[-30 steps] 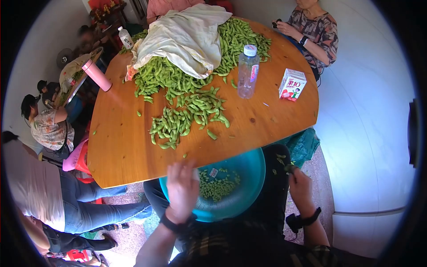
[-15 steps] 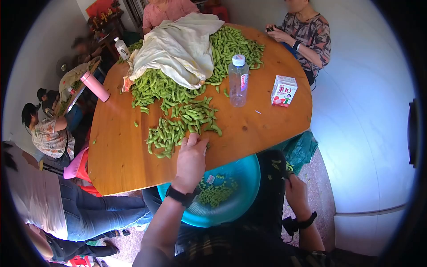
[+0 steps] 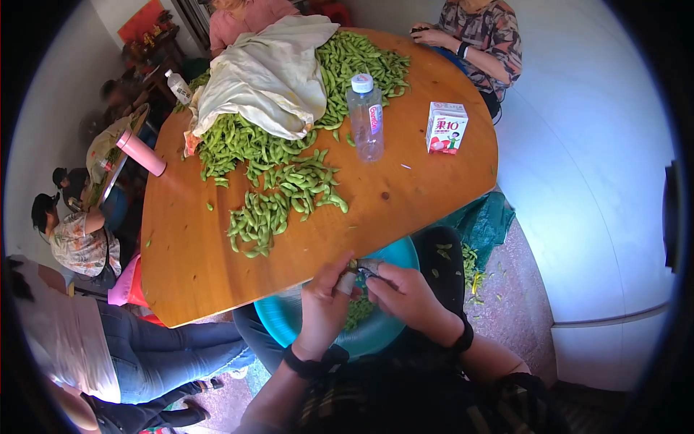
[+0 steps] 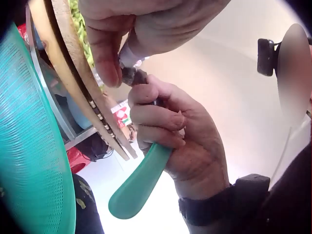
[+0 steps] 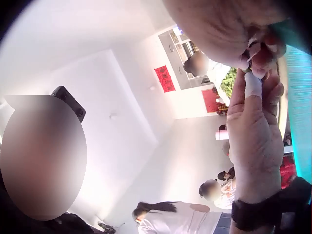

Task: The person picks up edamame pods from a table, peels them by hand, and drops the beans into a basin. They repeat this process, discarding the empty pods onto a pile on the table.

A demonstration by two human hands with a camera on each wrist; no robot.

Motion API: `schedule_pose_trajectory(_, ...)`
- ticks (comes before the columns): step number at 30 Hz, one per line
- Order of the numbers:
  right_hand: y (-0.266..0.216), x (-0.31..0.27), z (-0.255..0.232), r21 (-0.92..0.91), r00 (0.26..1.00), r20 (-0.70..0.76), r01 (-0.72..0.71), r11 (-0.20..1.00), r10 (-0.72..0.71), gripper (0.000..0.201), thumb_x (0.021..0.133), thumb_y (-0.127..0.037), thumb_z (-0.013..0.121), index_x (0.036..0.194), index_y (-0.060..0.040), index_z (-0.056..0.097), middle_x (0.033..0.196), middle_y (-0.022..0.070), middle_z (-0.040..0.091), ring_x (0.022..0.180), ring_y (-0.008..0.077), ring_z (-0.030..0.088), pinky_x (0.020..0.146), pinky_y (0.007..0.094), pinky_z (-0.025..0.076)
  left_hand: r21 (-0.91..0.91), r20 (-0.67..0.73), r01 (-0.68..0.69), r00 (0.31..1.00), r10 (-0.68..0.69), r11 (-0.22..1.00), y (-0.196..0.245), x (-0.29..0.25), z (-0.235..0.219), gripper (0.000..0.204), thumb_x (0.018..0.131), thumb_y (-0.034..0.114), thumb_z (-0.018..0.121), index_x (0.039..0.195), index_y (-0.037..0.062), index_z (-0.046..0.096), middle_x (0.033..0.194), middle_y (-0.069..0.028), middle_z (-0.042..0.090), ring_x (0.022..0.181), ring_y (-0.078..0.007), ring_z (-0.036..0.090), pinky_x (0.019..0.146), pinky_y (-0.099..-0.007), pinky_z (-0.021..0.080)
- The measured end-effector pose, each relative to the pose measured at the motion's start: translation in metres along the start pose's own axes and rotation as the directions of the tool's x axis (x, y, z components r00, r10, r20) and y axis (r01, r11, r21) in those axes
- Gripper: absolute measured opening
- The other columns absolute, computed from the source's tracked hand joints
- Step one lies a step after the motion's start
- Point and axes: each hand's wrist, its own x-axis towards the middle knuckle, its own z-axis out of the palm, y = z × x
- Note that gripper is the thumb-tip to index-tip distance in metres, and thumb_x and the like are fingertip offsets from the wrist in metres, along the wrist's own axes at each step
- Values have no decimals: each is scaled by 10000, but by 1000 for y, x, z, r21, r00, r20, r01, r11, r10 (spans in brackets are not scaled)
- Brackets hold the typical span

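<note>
My left hand (image 3: pixel 323 307) and right hand (image 3: pixel 405 293) meet fingertip to fingertip above a teal basin (image 3: pixel 273 315). White wrapping (image 5: pixel 253 84) covers the left thumb; that hand pinches a green soybean pod, mostly hidden by the fingers. My right fingers curl round a tool with a flat green handle (image 4: pixel 139 187); its working end is hidden, so I cannot tell its kind. Shelled green beans (image 3: pixel 358 312) lie in the basin below. Ahead of the hands, loose pods (image 3: pixel 260 217) lie on the wooden table (image 3: pixel 195 253).
A pale cloth (image 3: pixel 260 79) covers part of a big pod heap (image 3: pixel 361 65). A clear bottle (image 3: pixel 369 123), a juice carton (image 3: pixel 447 129) and a pink flask (image 3: pixel 141 152) stand on the table. Several people are around. Empty husks (image 3: pixel 471 264) lie by a green bag (image 3: pixel 481 220).
My left hand reached forward to the loose pods, then drew back over the basin with a pod. My right hand has come in from the right side to meet it.
</note>
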Motion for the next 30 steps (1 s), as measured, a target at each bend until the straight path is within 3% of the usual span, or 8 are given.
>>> schedule_pose_trajectory(4, 10, -3, 9, -18, 999, 3, 41, 999, -41, 186, 984, -149, 540, 1060, 5, 610, 741, 2, 585, 561, 51, 510, 505, 219, 413, 34, -29, -78, 996, 79, 996, -11, -12, 0, 354, 911, -28, 598, 1259, 32, 609, 927, -93, 628, 748, -145, 645, 645, -265, 537)
schedule_pose_trajectory(6, 11, -5, 13, 5, 1000, 13, 14, 1000, -14, 179, 984, -149, 540, 1041, 6, 607, 738, 4, 584, 558, 53, 510, 501, 220, 412, 119, -26, -73, 997, 77, 990, -15, -18, -2, 406, 884, -67, 618, 1278, 28, 598, 1003, -60, 646, 859, -126, 651, 760, -250, 524)
schedule_pose_trajectory(9, 20, -5, 17, 15, 1000, 27, -10, 1000, 9, 167, 984, -148, 539, 1002, 7, 600, 733, 8, 582, 554, 55, 509, 493, 223, 410, 187, -92, -124, 985, 143, 974, -20, -21, 0, 367, 842, -29, 660, 1205, 23, 635, 900, -126, 642, 771, -207, 662, 682, -295, 534)
schedule_pose_trajectory(13, 9, -9, 23, 35, 998, -1, -59, 998, 59, 176, 965, -133, 549, 855, 3, 566, 644, 32, 573, 523, 71, 505, 485, 260, 403, 201, -111, -97, 986, 121, 975, -23, -24, 0, 334, 855, -71, 648, 1177, 17, 639, 964, -86, 676, 884, -136, 667, 778, -270, 532)
schedule_pose_trajectory(17, 11, -10, 25, 19, 997, -14, -79, 997, 80, 158, 963, -125, 550, 884, 8, 581, 649, 37, 581, 549, 88, 517, 512, 270, 420, 180, -143, -114, 980, 141, 977, -22, -25, 3, 295, 845, -64, 650, 1131, 10, 648, 916, -106, 662, 825, -183, 669, 736, -287, 535)
schedule_pose_trajectory(23, 39, -7, 36, -56, 983, -91, 153, 987, -157, 124, 957, -89, 547, 974, 20, 603, 744, 58, 617, 649, 114, 551, 584, 287, 455, 122, -159, -112, 979, 131, 986, -35, -32, 4, 283, 842, -61, 648, 1118, 2, 645, 911, -127, 651, 795, -218, 679, 705, -295, 541)
schedule_pose_trajectory(25, 44, -6, 40, 72, 987, -105, 130, 989, -122, 156, 971, -114, 536, 1051, 4, 600, 775, 1, 567, 702, 39, 513, 566, 229, 415, 139, -151, -114, 979, 135, 984, -38, -35, 3, 269, 854, -62, 641, 1115, 2, 644, 918, -115, 652, 800, -202, 680, 709, -290, 544)
schedule_pose_trajectory(30, 41, -5, 29, 171, 995, 3, -99, 980, 100, 136, 966, -113, 538, 1024, -3, 594, 746, 1, 555, 645, 50, 501, 547, 221, 405, -263, -29, 106, 993, -117, 959, -46, -33, -1, 233, 910, -46, 598, 1134, 6, 634, 917, -61, 642, 758, -114, 642, 679, -258, 545)
